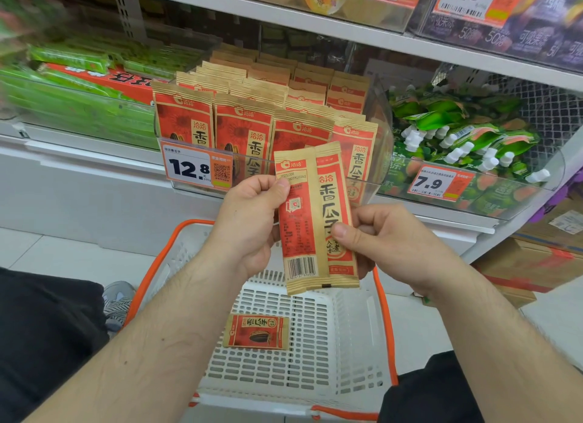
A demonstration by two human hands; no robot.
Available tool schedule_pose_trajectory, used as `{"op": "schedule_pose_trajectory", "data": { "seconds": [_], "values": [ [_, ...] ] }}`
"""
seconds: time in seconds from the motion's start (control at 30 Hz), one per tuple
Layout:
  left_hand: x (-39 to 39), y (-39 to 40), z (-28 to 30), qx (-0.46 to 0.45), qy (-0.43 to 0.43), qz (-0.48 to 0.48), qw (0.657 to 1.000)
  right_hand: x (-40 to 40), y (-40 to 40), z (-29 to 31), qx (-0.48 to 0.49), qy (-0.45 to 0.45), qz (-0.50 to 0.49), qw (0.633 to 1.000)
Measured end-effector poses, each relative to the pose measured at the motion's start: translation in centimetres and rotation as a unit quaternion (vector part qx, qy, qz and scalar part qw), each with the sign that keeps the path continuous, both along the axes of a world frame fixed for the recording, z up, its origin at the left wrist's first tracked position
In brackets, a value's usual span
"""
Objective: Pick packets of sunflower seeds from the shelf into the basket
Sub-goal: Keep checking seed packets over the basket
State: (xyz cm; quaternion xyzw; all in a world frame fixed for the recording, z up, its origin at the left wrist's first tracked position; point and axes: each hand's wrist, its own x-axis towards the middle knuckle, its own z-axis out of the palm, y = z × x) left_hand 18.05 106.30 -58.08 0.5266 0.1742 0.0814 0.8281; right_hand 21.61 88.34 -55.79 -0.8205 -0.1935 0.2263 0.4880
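Progress is partial. One red-and-tan paper packet of sunflower seeds [256, 331] is already seen lying flat on the floor of the white slotted plastic basket with orange handles [347, 344], which stands below the hands. Two further red-and-tan seed packets [315, 221], overlapped and upright, are held above the basket, just in front of the shelf edge. The back packet-face is pinched near its upper left edge by the thumb and curled fingers of the left hand [249, 221]; the lower right part is pinched by the thumb and fingers of the right hand [378, 236]. Neither packet has yet been dropped in. Many more of the same packets [246, 120] are left standing in rows in the clear plastic shelf bin [383, 129], behind the orange-and-white price tag reading 12.8 [197, 168]. How many are wanted cannot be told.
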Motion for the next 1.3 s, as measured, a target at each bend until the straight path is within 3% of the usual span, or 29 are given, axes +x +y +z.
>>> {"op": "schedule_pose_trajectory", "data": {
  "seconds": [0.53, 0.67, 0.93, 1.17, 1.3],
  "values": [
    [0.2, 0.3, -0.4, -0.032, 0.005, 0.008, 0.999, 0.1, -0.6, 0.8, 0.021, 0.018, 0.073, 0.997],
    [0.3, 0.4, -0.4, -0.038, 0.011, 0.013, 0.999, 0.0, -0.7, 0.8, -0.011, -0.002, 0.099, 0.995],
    [0.2, -0.7, -0.9, 0.077, -0.011, 0.086, 0.993, -0.9, -0.2, 1.1, -0.123, -0.099, 0.106, 0.982],
    [-0.6, -1.6, -0.4, 0.102, -0.072, 0.006, 0.992, -1.9, 0.7, 1.4, -0.206, -0.185, 0.139, 0.951],
    [-0.7, -1.3, -0.6, 0.095, -0.061, -0.022, 0.993, -1.9, 0.7, 1.4, -0.194, -0.169, 0.144, 0.956]
  ]
}}
